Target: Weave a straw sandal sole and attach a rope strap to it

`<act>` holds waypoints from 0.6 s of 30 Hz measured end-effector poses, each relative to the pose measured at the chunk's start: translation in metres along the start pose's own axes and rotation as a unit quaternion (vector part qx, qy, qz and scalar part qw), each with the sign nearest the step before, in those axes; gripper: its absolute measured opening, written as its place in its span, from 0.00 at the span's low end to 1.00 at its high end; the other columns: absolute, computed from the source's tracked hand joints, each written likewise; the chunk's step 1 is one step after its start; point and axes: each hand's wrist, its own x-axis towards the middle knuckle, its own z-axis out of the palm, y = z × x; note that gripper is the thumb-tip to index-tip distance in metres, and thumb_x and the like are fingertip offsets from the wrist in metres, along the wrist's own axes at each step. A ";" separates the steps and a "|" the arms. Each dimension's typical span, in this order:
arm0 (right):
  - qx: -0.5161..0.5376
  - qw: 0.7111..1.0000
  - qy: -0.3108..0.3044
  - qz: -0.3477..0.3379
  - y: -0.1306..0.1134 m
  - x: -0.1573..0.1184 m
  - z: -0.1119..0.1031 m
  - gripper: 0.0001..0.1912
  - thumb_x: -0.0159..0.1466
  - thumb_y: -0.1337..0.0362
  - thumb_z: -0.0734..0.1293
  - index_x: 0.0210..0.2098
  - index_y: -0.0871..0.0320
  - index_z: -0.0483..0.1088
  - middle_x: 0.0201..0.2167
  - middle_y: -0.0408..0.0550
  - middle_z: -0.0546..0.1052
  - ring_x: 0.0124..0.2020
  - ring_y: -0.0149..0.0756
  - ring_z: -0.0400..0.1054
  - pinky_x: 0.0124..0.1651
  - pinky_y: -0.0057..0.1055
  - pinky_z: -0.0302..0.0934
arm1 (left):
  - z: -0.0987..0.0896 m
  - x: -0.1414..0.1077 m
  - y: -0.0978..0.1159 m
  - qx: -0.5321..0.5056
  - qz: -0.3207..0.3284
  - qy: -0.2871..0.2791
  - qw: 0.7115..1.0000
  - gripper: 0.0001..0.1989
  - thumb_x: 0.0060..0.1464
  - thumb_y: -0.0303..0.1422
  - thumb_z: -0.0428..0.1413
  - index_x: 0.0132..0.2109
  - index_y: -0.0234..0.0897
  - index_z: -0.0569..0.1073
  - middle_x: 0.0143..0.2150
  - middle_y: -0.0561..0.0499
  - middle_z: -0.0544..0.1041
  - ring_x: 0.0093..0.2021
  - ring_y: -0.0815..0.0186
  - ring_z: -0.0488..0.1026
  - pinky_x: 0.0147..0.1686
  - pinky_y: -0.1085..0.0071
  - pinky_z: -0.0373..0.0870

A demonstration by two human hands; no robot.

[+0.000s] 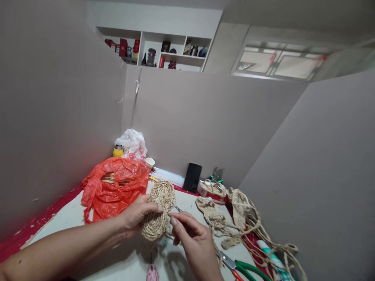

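A coiled, braided straw piece [163, 194] shaped like a figure eight, perhaps a sole, is held up over the table. My left hand [140, 214] grips it at its narrow waist, thumb on the front face. At the piece's right edge, my right hand [191, 238] has thumb and forefinger pinched together; what is between them is too small to make out. A thin metal tip [178, 209] shows just behind the right fingers. Below the hands lies a pink object [152, 272], cut off by the frame's bottom edge.
An orange-red plastic bag [117, 187] with straw inside sits left. Behind it are a white bag [131, 144], a yellow jar [118, 151] and a paper cup [150, 162]. A phone [192, 177] leans on the wall. Braided straw [211, 212] and green-and-orange-handled scissors [234, 265] lie right.
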 end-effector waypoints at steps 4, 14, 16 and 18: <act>-0.026 0.999 -0.023 -0.025 0.004 0.000 -0.001 0.10 0.59 0.57 0.68 0.32 0.57 0.79 0.23 0.45 0.72 0.20 0.30 0.63 0.21 0.26 0.61 | 0.001 0.000 -0.001 0.000 -0.008 0.006 1.000 0.13 0.37 0.27 0.60 0.36 0.30 0.74 0.28 0.49 0.76 0.26 0.68 0.72 0.28 0.73 0.69; -0.136 0.984 0.098 -0.055 -0.020 0.025 -0.040 0.20 0.59 0.52 0.67 0.46 0.56 0.73 0.44 0.55 0.76 0.40 0.43 0.70 0.40 0.36 0.66 | -0.006 0.002 0.017 0.071 -0.044 -0.040 0.996 0.13 0.35 0.24 0.58 0.34 0.31 0.75 0.28 0.50 0.77 0.26 0.68 0.73 0.29 0.74 0.68; -0.129 0.989 0.065 -0.018 -0.029 0.037 -0.041 0.26 0.59 0.51 0.67 0.53 0.56 0.68 0.46 0.54 0.75 0.38 0.40 0.70 0.36 0.34 0.66 | -0.009 0.000 0.020 0.113 -0.057 -0.052 0.991 0.14 0.34 0.22 0.58 0.35 0.31 0.76 0.29 0.50 0.78 0.27 0.67 0.73 0.29 0.73 0.68; -0.105 0.994 0.003 0.019 -0.032 0.047 -0.036 0.27 0.58 0.53 0.69 0.55 0.55 0.67 0.41 0.50 0.76 0.30 0.34 0.69 0.29 0.29 0.64 | -0.010 -0.001 0.022 0.180 -0.066 -0.071 0.979 0.17 0.35 0.22 0.58 0.37 0.32 0.77 0.30 0.51 0.79 0.28 0.67 0.73 0.29 0.73 0.68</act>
